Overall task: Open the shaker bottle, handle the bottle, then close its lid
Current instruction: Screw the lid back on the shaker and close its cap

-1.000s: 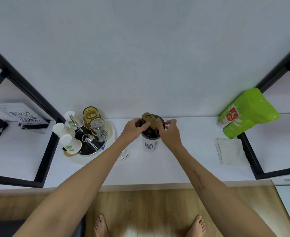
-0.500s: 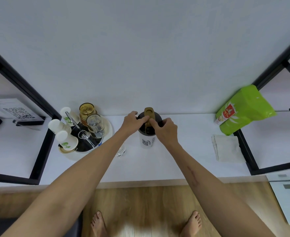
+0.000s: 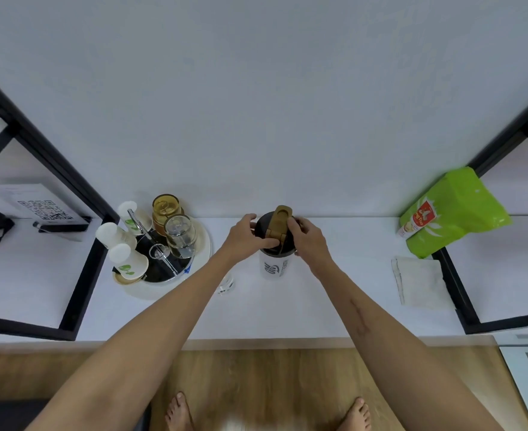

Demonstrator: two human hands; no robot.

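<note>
A shaker bottle with a white body and a dark logo stands upright on the white counter near the wall. Its black lid carries an olive-brown flip cap and carry loop. My left hand grips the lid's left side, thumb across the front rim. My right hand grips the lid's right side, fingertips against the flip cap. The lid sits on the bottle; I cannot tell how tightly it is seated.
A round tray at left holds paper cups, two glass jars and utensils. A small clear glass stands under my left forearm. At right lie a folded cloth and a green bag. Black shelf frames flank the counter.
The lid's olive cap has turned from pointing left-back to pointing straight back. Both hands have stayed on the lid, shifting grip around it. The bottle stays in place.
</note>
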